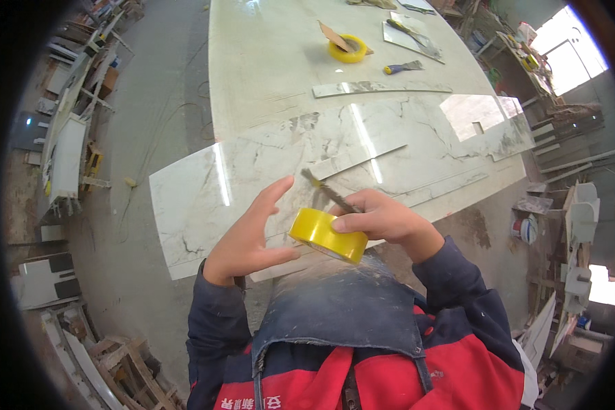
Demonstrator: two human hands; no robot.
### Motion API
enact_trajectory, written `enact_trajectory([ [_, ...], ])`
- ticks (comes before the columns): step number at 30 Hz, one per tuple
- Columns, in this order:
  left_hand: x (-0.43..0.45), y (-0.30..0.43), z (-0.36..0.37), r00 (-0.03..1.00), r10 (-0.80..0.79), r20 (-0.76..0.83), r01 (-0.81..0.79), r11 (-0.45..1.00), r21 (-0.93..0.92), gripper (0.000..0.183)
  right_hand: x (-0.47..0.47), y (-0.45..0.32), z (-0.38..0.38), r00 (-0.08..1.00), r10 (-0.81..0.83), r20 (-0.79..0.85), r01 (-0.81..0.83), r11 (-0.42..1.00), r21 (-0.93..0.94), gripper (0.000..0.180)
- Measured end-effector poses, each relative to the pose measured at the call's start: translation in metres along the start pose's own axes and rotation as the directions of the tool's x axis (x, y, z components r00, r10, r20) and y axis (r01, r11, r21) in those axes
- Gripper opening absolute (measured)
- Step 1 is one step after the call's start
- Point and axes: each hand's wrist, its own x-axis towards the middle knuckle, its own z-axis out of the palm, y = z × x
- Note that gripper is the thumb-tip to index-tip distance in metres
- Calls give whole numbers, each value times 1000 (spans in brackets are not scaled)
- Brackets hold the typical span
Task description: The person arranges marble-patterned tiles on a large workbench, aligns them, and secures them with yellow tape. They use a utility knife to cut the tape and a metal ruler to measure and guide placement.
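Note:
My right hand (384,218) grips a roll of yellow packing tape (328,237) and, with it, a slim dark-handled tool (333,195) whose tip points up and left; its kind cannot be told. Just left of the roll, my left hand (256,233) is held with thumb and fingers apart and nothing between them. Beneath both hands lies a polished, marble-patterned slab (266,154) with grey veins. A narrow strip of the same look (361,160) rests slantwise on it, and more strips (441,190) lie near its right front edge.
Farther back on the pale worktable (256,66) are a second yellow tape roll (347,48) with cardboard, a putty knife (402,67), a small slab piece (412,38) bearing a tool, and a long strip (382,89). Cluttered benches and racks stand left and right; a bucket (524,229) stands at right.

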Motion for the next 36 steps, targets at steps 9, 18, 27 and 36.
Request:
enact_trajectory([
  [9, -18, -32, 56, 989, -111, -101, -5, 650, -760, 99, 30, 35, -32, 881, -436, 184, 245, 752, 611, 50],
  [18, -51, -30, 63, 832, -307, -462, -149, 679, -719, 58, 65, -10, -33, 987, -145, -66, 135, 981, -141, 31],
  [27, -93, 0, 41, 622, -231, -748, -69, 935, -347, 42, 178, 6, -100, 862, -431, -266, -104, 363, -926, 39],
  [36, -81, 20, 34, 658, -155, -737, -110, 948, -298, 41, 85, -46, -14, 892, -411, 189, 446, 868, -220, 53],
])
